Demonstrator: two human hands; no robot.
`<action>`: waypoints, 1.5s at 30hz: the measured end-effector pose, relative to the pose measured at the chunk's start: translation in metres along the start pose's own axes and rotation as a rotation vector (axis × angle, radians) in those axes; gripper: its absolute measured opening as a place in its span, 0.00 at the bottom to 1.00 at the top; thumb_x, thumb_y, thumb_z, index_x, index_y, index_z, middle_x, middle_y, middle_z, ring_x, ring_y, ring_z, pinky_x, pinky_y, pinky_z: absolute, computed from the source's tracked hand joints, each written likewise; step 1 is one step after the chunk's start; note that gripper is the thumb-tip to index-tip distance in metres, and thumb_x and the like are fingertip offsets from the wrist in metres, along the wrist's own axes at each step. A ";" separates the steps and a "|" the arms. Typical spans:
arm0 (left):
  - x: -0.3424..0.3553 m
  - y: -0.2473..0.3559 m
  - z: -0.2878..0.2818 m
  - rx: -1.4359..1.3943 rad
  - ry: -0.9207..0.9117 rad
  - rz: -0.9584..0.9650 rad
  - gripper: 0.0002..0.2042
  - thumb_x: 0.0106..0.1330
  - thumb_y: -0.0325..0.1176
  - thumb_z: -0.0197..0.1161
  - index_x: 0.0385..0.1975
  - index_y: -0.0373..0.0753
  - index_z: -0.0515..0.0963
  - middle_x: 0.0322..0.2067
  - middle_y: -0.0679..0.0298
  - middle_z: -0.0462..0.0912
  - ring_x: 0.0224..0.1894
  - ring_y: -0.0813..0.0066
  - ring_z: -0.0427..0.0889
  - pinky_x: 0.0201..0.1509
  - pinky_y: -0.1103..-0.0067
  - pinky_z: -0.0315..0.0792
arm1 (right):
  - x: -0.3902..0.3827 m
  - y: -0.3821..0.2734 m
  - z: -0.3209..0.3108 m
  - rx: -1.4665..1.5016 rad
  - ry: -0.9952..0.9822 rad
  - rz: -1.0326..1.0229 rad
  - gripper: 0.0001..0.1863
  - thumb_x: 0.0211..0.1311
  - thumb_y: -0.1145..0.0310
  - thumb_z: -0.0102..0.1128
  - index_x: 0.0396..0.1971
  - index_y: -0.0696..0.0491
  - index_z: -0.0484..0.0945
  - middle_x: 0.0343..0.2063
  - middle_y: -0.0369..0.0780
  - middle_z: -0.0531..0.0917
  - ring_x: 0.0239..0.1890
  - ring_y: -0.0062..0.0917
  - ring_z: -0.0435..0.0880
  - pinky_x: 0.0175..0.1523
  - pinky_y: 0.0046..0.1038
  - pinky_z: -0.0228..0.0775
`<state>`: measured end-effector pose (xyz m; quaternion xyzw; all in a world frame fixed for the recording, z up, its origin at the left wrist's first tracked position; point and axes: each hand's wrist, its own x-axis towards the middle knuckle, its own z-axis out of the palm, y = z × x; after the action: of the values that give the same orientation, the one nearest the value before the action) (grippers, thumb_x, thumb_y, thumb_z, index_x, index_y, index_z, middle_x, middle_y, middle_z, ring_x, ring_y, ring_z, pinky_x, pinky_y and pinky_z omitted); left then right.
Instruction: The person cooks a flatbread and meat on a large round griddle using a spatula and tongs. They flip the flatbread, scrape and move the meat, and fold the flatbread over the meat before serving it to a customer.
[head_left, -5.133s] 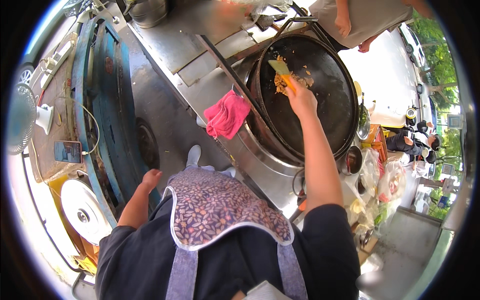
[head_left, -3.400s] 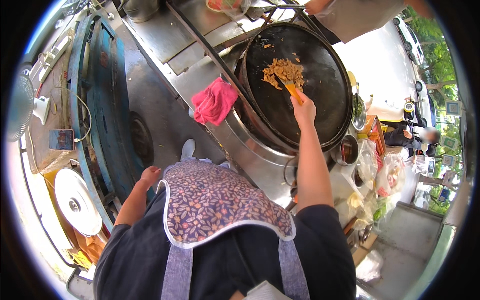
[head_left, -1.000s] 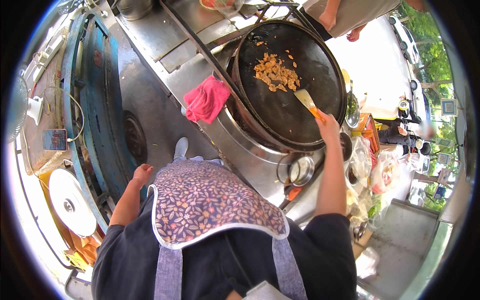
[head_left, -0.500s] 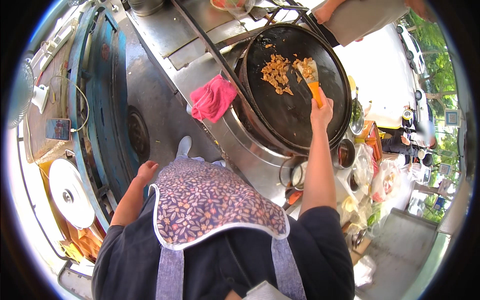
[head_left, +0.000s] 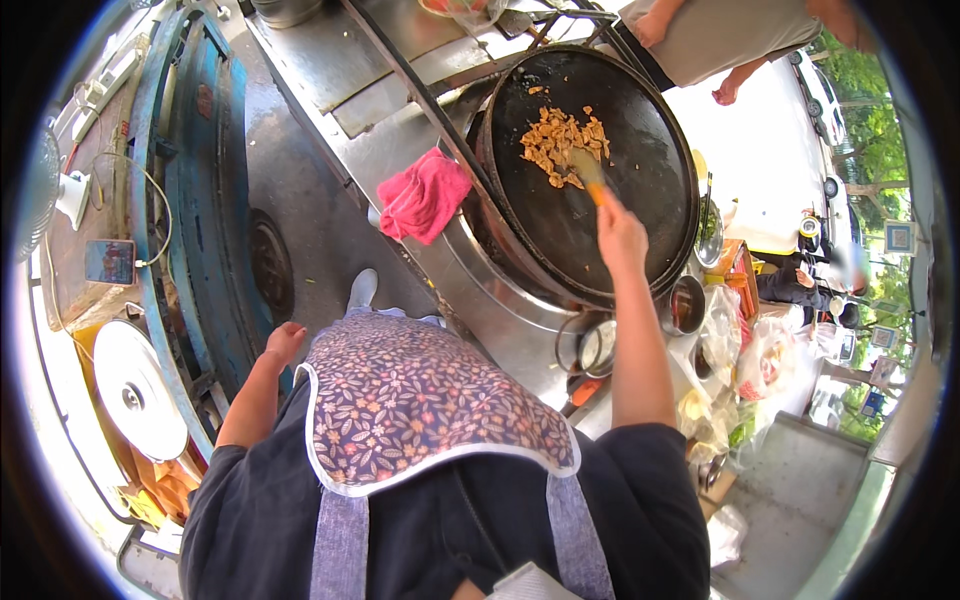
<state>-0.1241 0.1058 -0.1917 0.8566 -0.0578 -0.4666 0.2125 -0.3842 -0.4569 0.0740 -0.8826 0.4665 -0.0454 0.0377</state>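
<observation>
My right hand (head_left: 622, 238) is closed round the orange handle of a scraper (head_left: 597, 193), held over a big round black griddle pan (head_left: 565, 245). Motion blurs the scraper's blade, which is at the lower right edge of a pile of browned, chopped meat pieces (head_left: 550, 142). One small scrap lies apart, above the pile. Low at my left side hangs my left hand (head_left: 286, 343), holding nothing, its fingers loosely bent and apart from anything. The blue metal frame is nearest to it.
A pink cloth (head_left: 425, 197) lies on the steel counter (head_left: 370, 130) left of the pan. Bowls, plastic bags (head_left: 770, 360) and a dark cup (head_left: 686, 305) crowd the right. Another person (head_left: 710, 40) stands beyond the pan. A blue metal frame (head_left: 205, 200) runs along the left.
My right hand has swung the scraper left, and the meat that was by its blade now joins the main pile. The other person's lower hand has come into view. My left hand has barely moved.
</observation>
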 end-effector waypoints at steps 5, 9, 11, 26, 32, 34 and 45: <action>0.013 0.018 0.005 0.024 -0.028 0.097 0.17 0.64 0.43 0.61 0.43 0.36 0.80 0.40 0.55 0.84 0.44 0.63 0.82 0.50 0.73 0.73 | -0.001 -0.019 0.038 -0.109 -0.127 0.062 0.23 0.67 0.54 0.48 0.62 0.38 0.68 0.29 0.47 0.84 0.35 0.43 0.83 0.41 0.43 0.74; 0.009 0.054 0.004 0.074 -0.045 0.110 0.16 0.64 0.41 0.62 0.43 0.35 0.79 0.38 0.56 0.84 0.42 0.67 0.82 0.48 0.74 0.74 | 0.009 -0.018 0.025 -0.099 -0.137 0.076 0.22 0.68 0.54 0.46 0.60 0.38 0.70 0.32 0.47 0.84 0.36 0.43 0.83 0.43 0.43 0.74; 0.008 0.057 0.001 -0.019 -0.053 0.112 0.16 0.64 0.40 0.62 0.43 0.34 0.79 0.38 0.57 0.84 0.42 0.69 0.82 0.47 0.74 0.74 | 0.013 -0.004 0.011 0.034 -0.101 0.053 0.21 0.68 0.54 0.47 0.59 0.39 0.72 0.35 0.47 0.84 0.38 0.43 0.83 0.45 0.42 0.74; 0.002 0.024 0.000 0.050 -0.064 -0.022 0.16 0.65 0.40 0.61 0.44 0.35 0.80 0.38 0.55 0.84 0.39 0.64 0.83 0.46 0.73 0.74 | 0.016 0.001 0.001 0.068 -0.198 -0.027 0.21 0.67 0.54 0.48 0.58 0.39 0.72 0.39 0.48 0.83 0.43 0.44 0.81 0.49 0.40 0.72; 0.028 0.030 -0.002 -0.165 -0.039 0.115 0.16 0.64 0.41 0.63 0.44 0.35 0.79 0.38 0.59 0.84 0.40 0.71 0.81 0.46 0.74 0.74 | 0.019 0.006 -0.017 0.280 -0.206 0.077 0.21 0.66 0.54 0.49 0.57 0.42 0.74 0.44 0.48 0.82 0.48 0.43 0.80 0.52 0.36 0.71; 0.021 0.038 -0.004 -0.084 -0.037 0.086 0.14 0.66 0.39 0.61 0.44 0.34 0.78 0.35 0.62 0.83 0.36 0.74 0.79 0.44 0.77 0.73 | 0.002 -0.020 0.008 0.033 -0.212 0.060 0.22 0.66 0.54 0.47 0.58 0.38 0.72 0.39 0.48 0.83 0.43 0.45 0.81 0.49 0.42 0.72; 0.001 0.010 0.002 -0.050 -0.034 0.024 0.16 0.64 0.41 0.62 0.44 0.37 0.80 0.39 0.56 0.84 0.42 0.65 0.83 0.48 0.73 0.73 | 0.056 0.009 -0.032 0.266 -0.211 0.079 0.22 0.65 0.52 0.50 0.57 0.41 0.74 0.46 0.46 0.81 0.49 0.41 0.80 0.54 0.35 0.70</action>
<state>-0.1246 0.0959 -0.1892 0.8423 -0.0599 -0.4798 0.2383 -0.3640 -0.5089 0.1071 -0.8507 0.4840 -0.0124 0.2047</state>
